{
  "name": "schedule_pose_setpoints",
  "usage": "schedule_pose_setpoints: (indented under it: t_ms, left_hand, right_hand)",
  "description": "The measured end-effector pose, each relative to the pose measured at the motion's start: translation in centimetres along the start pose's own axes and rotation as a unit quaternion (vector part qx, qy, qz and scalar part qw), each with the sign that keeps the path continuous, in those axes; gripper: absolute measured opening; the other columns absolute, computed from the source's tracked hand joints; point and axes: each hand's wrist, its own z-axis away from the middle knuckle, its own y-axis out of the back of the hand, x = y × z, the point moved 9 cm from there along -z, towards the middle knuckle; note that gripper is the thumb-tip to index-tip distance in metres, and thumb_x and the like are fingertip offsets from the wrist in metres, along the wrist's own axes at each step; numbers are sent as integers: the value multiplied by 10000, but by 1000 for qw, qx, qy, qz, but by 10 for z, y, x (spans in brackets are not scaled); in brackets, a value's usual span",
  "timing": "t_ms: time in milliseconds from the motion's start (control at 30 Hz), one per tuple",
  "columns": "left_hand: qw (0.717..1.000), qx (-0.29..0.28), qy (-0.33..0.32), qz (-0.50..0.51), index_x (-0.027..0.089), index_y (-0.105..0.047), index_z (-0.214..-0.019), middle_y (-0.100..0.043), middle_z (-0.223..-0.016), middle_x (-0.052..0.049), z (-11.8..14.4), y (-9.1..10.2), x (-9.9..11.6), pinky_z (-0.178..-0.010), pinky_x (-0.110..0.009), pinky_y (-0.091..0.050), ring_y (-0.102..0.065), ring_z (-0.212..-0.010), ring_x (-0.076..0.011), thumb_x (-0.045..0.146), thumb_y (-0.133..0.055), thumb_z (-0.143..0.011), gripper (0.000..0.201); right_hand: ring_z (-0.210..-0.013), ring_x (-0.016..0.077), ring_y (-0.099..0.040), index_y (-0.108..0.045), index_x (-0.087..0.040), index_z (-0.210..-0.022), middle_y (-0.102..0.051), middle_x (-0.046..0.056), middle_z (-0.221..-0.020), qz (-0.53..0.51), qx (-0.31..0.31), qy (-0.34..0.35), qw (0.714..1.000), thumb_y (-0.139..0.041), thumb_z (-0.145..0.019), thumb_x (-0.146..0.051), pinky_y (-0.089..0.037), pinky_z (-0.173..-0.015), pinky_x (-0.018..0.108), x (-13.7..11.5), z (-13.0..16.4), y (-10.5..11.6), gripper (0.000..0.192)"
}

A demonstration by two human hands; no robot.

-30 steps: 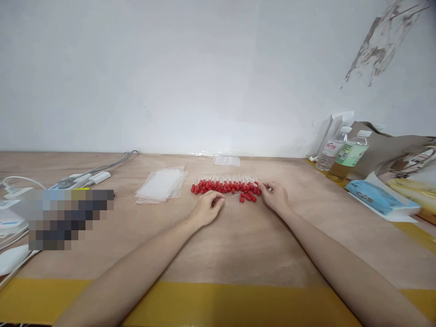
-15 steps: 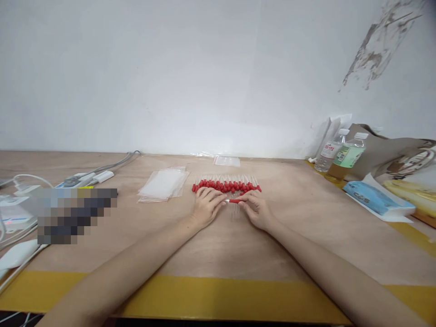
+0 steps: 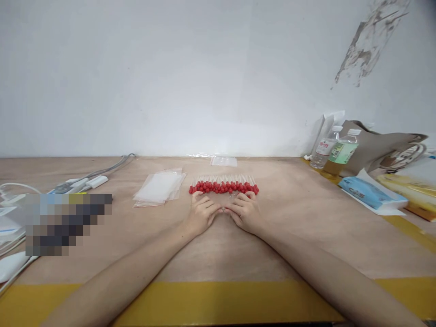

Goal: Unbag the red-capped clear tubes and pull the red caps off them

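My left hand point(image 3: 201, 214) and right hand point(image 3: 244, 212) rest on the tabletop point(image 3: 218, 254), fingertips meeting just in front of a row of red-capped droppers point(image 3: 224, 185). Whether they pinch anything I cannot tell. A stack of clear bags point(image 3: 159, 187) lies left of the row. Two bottles point(image 3: 335, 151) stand far right, near a blue pack point(image 3: 369, 193).

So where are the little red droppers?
In the head view the red droppers lie in a row mid-table, just beyond the left hand and right hand, with the clear bags to their left.
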Motion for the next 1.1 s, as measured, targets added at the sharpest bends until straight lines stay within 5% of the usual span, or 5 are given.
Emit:
schedule_pose_setpoints:
  t_ms: [533, 700, 800, 967, 1100]
  left_hand:
    - [998, -46, 23, 43, 186, -609, -767, -577, -616, 1, 8, -7, -8, -890, -393, -297, -516, -628, -123, 269, -392, -874, 256]
    - [986, -46, 115, 109, 162, -592, -837, -580, -729, -33, 16, -9, -38, -669, -276, -418, -532, -678, -139, 265, -347, -889, 271]
    - [982, -46, 132, 129, 167, -569, -970, -538, -814, -43, 15, -12, -39, -702, -270, -433, -523, -750, -142, 230, -344, -884, 249]
    - [982, -47, 127, 135, 164, -463, -1143, -494, -901, -61, 9, -19, -28, -770, -294, -433, -502, -832, -153, 88, -345, -823, 349]
    - [977, -34, 153, 144, 155, -534, -916, -482, -843, -46, 4, -23, -25, -711, -286, -443, -503, -756, -144, 98, -383, -801, 198]
  right_hand:
    - [-746, 143, -504, -638, -269, -867, -638, -7, -678, 59, -3, 49, 997, -437, -860, -276, -248, -817, 364, 4, 13, 13, 201]
    - [-737, 155, -535, -655, -250, -904, -653, 30, -809, -17, 44, -110, 993, -483, -827, -320, -340, -747, 329, 69, 22, 30, 201]
    - [-699, 147, -546, -651, -214, -935, -621, 48, -829, -108, 42, -218, 969, -458, -823, -342, -408, -644, 275, 103, 28, 29, 256]
    - [-587, 122, -511, -635, -165, -965, -578, 51, -776, -105, -3, -310, 945, -458, -772, -267, -413, -549, 246, 122, 34, 17, 281]
    - [-521, 100, -502, -589, -146, -905, -609, 36, -765, -145, -23, -376, 915, -508, -693, -220, -407, -504, 227, 133, 44, 6, 239]
